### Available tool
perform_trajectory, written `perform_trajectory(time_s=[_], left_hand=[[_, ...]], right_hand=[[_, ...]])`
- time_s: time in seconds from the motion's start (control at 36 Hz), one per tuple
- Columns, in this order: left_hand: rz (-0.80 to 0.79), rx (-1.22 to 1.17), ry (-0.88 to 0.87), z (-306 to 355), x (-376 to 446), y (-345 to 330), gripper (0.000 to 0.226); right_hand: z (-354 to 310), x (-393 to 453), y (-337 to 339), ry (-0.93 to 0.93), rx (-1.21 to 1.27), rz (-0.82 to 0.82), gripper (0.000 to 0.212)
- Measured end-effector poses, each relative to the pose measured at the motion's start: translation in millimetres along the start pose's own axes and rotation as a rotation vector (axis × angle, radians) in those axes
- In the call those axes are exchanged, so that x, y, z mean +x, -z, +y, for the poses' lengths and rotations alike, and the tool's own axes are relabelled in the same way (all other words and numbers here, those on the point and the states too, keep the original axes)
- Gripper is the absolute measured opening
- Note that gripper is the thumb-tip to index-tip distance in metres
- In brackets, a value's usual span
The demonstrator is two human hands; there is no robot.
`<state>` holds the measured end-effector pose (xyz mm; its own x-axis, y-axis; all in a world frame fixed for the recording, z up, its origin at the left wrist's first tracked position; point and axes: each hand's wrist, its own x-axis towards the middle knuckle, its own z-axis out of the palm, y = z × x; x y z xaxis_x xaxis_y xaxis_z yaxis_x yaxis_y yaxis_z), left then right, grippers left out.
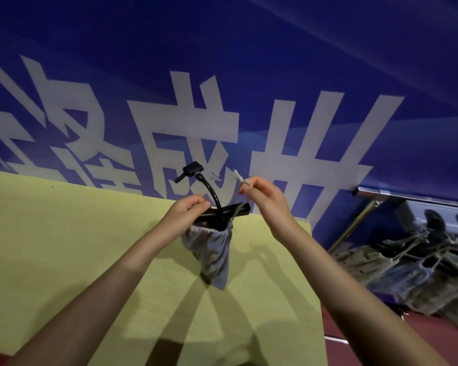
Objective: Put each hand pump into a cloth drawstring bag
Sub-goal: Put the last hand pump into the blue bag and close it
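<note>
A grey cloth drawstring bag [214, 253] hangs upright above the yellow table [64, 247], its mouth gathered. A black hand pump [238, 211] sits inside it, with the T-handle and a curved black hose [209, 188] sticking out of the top. My left hand [189, 212] pinches the bag's rim at the left of the mouth. My right hand [259, 192] is raised to the right of the hose and pinches the pale drawstring [242, 180], which runs taut down to the bag.
A blue banner [222, 88] with large white characters stands behind the table. On the floor at the right lies a pile of bagged pumps [421, 262] beside a metal rail [407, 195]. The table's right edge falls off near the bag.
</note>
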<state>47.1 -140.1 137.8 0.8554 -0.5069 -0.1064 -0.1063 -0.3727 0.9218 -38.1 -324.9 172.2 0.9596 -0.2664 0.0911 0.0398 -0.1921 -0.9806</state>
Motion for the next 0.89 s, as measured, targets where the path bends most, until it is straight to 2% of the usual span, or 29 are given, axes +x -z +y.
perform_trajectory(time_s=[0.06, 0.14, 0.19, 0.25, 0.31, 0.36, 0.56, 0.69, 0.78, 0.89], left_hand=[[-0.036, -0.081, 0.042, 2, -3, -1, 0.018], [-0.046, -0.162, 0.067, 1, -5, -4, 0.015], [-0.009, -0.213, 0.071, -1, -5, -3, 0.016], [0.06, -0.362, 0.072, 2, -5, 2, 0.017], [0.143, -0.463, 0.052, 6, -6, 10, 0.02], [0.195, -0.459, 0.029, 7, -7, 15, 0.02], [0.226, -0.524, -0.016, 24, -13, 25, 0.018], [0.192, -0.582, -0.025, 42, -20, 28, 0.02], [0.157, -0.767, 0.019, 39, -26, 31, 0.02], [0.115, -0.95, 0.079, 38, -33, 29, 0.021]], right_hand=[[12, 2, -5, 0.044, -0.168, -0.07, 0.014], [26, 6, -12, 0.135, -0.537, -0.158, 0.02], [32, 6, -16, 0.222, -0.713, -0.168, 0.031], [35, 6, -18, 0.312, -0.807, -0.14, 0.036], [38, 7, -20, 0.357, -0.853, -0.119, 0.037], [37, 9, -23, 0.366, -0.879, -0.12, 0.035], [31, 18, -32, 0.409, -0.987, -0.144, 0.031], [29, 22, -39, 0.474, -1.028, -0.181, 0.039], [32, 19, -39, 0.497, -1.031, -0.176, 0.056], [36, 15, -39, 0.477, -0.977, -0.176, 0.048]])
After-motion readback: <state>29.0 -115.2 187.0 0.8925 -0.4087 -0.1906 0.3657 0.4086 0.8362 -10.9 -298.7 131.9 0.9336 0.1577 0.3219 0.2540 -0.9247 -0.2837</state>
